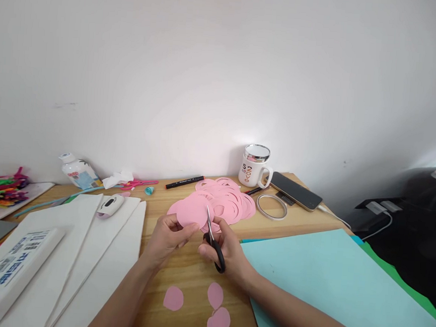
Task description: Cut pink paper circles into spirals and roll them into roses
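Note:
My left hand (167, 237) pinches a rounded piece of pink paper (193, 210) between thumb and fingers. Black-handled scissors (215, 246) are gripped in my right hand (230, 251), their blades pointing up against the right edge of that paper. Behind both hands lies a heap of pink paper offcuts (233, 202) with curved cut-outs. Several small pink petal shapes (173, 298) rest on the wooden table (184, 275) nearer to me, some overlapping.
White sheets (111, 245) and a white box (12, 268) lie at left, light blue paper (325, 280) at right. Toward the wall are a bottle (79, 172), pink scissors (138, 183), a black marker (185, 182), a mug (253, 171), a tape roll (271, 207) and a phone (296, 191).

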